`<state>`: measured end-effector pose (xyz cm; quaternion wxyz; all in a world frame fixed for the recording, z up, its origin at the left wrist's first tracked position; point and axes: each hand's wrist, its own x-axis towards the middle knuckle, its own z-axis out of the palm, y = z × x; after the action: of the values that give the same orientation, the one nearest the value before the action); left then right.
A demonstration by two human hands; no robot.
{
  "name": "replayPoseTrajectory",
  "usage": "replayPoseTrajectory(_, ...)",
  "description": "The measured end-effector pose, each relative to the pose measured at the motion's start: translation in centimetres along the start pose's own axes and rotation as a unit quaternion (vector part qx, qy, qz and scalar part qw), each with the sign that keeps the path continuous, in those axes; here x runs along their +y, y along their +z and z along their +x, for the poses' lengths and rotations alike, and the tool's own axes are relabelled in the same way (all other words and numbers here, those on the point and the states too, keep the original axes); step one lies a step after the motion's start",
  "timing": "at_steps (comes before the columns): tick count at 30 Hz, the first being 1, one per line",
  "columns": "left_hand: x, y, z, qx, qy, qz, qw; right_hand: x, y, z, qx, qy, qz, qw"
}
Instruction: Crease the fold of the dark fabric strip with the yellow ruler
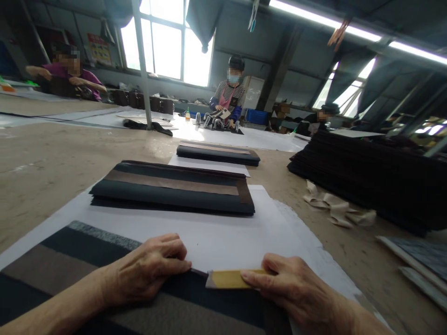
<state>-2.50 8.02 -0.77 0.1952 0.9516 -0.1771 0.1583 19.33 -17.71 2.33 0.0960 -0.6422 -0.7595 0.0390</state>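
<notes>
A dark panel (209, 298) with brown bands and a speckled grey edge strip lies in front of me. My left hand (150, 267) is closed at its far edge, thumb and fingers pinched on a narrow dark edge strip (199, 271). In my right hand (296, 286) is a flat yellow tool (230, 279) with a pale, slanted end. That end touches the panel's edge, just right of my left fingertips. The tool's exact kind is unclear, and its rear part is hidden under my fingers.
White paper (223, 232) covers the table (21, 153). Ahead lie a folded dark stack (171, 186) and a smaller one (216, 153). Right are a tall dark pile (366, 172), cream scraps (335, 204) and grey boards (419, 260). A pole (142, 65) and co-workers stand beyond.
</notes>
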Motion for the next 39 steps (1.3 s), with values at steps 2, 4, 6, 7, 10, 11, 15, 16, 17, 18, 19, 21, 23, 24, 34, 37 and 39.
replayPoseTrajectory(2,0.0,0.0,0.0,0.005,0.005,0.006,1.000,0.1,0.1,0.4,-0.002,-0.001,0.001,1.000)
replayPoseTrajectory(4,0.1,0.0,0.1,0.006,0.005,0.008,1.000,0.1,0.2,0.7,-0.004,-0.004,0.002,1.000)
replayPoseTrajectory(6,0.1,0.0,0.1,0.007,0.004,0.005,1.000,0.2,0.4,1.1,-0.010,-0.001,0.006,1.000)
replayPoseTrajectory(7,0.1,0.0,0.1,0.010,0.006,0.003,1.000,0.2,0.5,1.3,-0.015,0.001,0.008,1.000)
replayPoseTrajectory(10,0.1,0.1,0.2,0.019,0.013,0.003,1.000,0.2,0.8,1.9,-0.023,0.009,0.011,1.000)
replayPoseTrajectory(11,0.1,0.1,0.2,0.019,0.015,0.006,1.000,0.1,0.8,2.1,-0.024,0.010,0.012,1.000)
replayPoseTrajectory(15,0.3,0.0,0.3,0.002,0.018,0.020,1.000,-0.1,1.0,3.0,-0.027,0.006,0.012,1.000)
replayPoseTrajectory(16,0.4,-0.1,0.3,-0.001,0.018,0.022,1.000,-0.2,1.1,3.2,-0.026,0.003,0.011,1.000)
replayPoseTrajectory(17,0.4,-0.2,0.4,-0.002,0.019,0.022,1.000,-0.2,1.1,3.4,-0.024,0.000,0.011,1.000)
replayPoseTrajectory(18,0.5,-0.3,0.4,-0.002,0.021,0.019,1.000,-0.2,1.1,3.5,-0.021,-0.003,0.009,1.000)
replayPoseTrajectory(19,0.4,-0.5,0.3,-0.001,0.021,0.014,1.000,-0.2,1.0,3.6,-0.017,-0.006,0.009,1.000)
replayPoseTrajectory(21,0.1,-1.0,-0.1,-0.002,0.016,-0.005,1.000,-0.2,0.9,3.7,-0.015,-0.008,0.008,1.000)
replayPoseTrajectory(23,-0.6,-1.7,-0.8,-0.006,-0.004,-0.023,1.000,-0.2,0.8,3.8,-0.023,-0.007,0.008,1.000)
replayPoseTrajectory(24,-1.0,-2.0,-1.3,-0.004,-0.017,-0.032,0.999,-0.2,0.7,3.8,-0.027,-0.007,0.009,1.000)
replayPoseTrajectory(34,-2.2,-3.1,-3.7,-0.006,-0.048,-0.032,0.998,-0.1,1.5,5.4,-0.018,-0.035,0.010,0.999)
replayPoseTrajectory(37,-2.2,-3.0,-3.6,0.004,-0.039,-0.026,0.999,-0.1,1.6,6.1,-0.021,-0.043,0.010,0.999)
replayPoseTrajectory(39,-2.2,-3.1,-3.5,0.005,-0.036,-0.024,0.999,-0.2,1.7,6.5,-0.022,-0.047,0.009,0.999)
